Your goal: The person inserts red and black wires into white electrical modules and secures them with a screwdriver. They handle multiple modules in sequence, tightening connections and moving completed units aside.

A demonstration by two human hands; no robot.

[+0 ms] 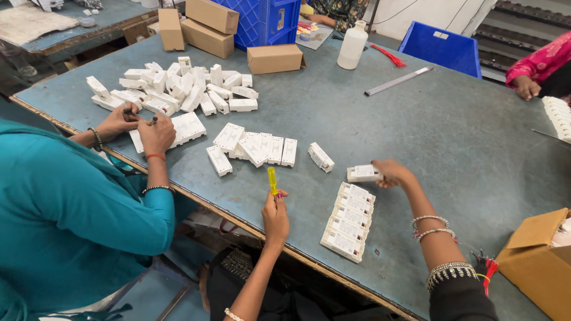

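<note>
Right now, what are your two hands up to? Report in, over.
Left hand grips yellow-handled screwdriver, tip up. Right hand holds white plastic module just above the table. Row of finished modules between hands. Nothing in the way.

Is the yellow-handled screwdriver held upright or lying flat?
Upright: the left hand grips the yellow-handled screwdriver low, handle pointing up above the table edge.

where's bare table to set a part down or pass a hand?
Widest bare patch: table centre, between the metal ruler, the right hand with its white module and the far module row. Smaller gap between the left hand's yellow screwdriver and the stacked row. Crowded: the far-left pile.
</note>
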